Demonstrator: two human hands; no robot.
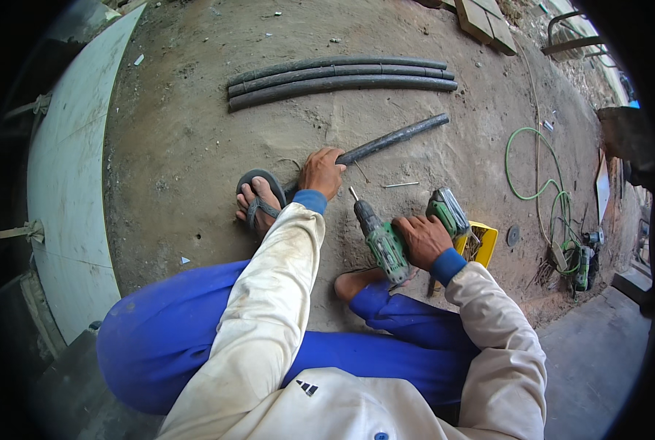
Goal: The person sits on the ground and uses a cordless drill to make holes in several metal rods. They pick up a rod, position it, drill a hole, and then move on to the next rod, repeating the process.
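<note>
My left hand (321,174) is wrapped round the near end of a dark pipe (397,139), which slants up to the right over the dirt beside my sandalled left foot (260,204). My right hand (424,240) grips the handle of a green cordless drill (384,246). The drill's nose points up and left, and its bit (354,193) ends just short of the pipe, not touching it. Close to my left hand, a thin rusty nail (362,172) sticks out by the pipe's underside. A straight metal rod (401,185) lies on the ground between pipe and drill.
Three more dark pipes (342,83) lie side by side farther off. Right of the drill stands a yellow container (486,244) holding small metal pieces, with a dark disc (513,235) nearby. A green cable (521,192) loops toward a green power tool (583,268). White boards (74,176) edge the left.
</note>
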